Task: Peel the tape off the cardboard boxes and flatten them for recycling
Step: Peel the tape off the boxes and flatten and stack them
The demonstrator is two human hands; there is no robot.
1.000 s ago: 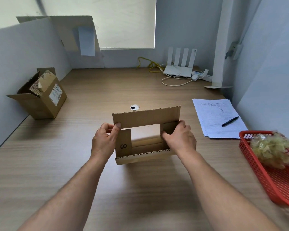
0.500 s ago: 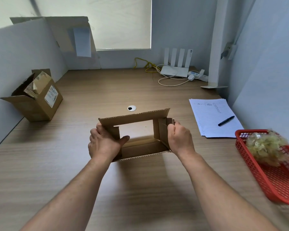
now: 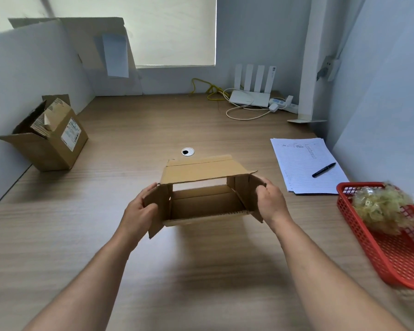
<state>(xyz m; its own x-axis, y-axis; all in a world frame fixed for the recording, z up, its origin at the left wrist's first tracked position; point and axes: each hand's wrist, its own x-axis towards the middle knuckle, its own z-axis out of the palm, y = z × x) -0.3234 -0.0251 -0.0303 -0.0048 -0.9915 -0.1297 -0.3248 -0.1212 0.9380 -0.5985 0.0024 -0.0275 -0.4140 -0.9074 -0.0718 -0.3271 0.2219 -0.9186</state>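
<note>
A small brown cardboard box (image 3: 202, 174) is held above the wooden desk (image 3: 201, 259), its open end facing me so I look through it. My left hand (image 3: 140, 211) grips the left side flap, thumb on the inner face and fingers behind. My right hand (image 3: 271, 203) grips the right side flap the same way. Both side flaps are swung outward toward me. A second, larger cardboard box (image 3: 50, 139) with a white label lies on its side at the far left against the wall, flaps open.
A red plastic basket (image 3: 387, 249) holding a wad of crumpled tape (image 3: 382, 206) sits at the right edge. Lined paper (image 3: 301, 163) with a black pen (image 3: 323, 170) lies beyond it. A white router (image 3: 251, 97) with cables and flattened cardboard (image 3: 93, 44) stand at the back.
The box has turned from upright to lying with its open end toward me. Both hands have swung the side flaps outward and moved apart.
</note>
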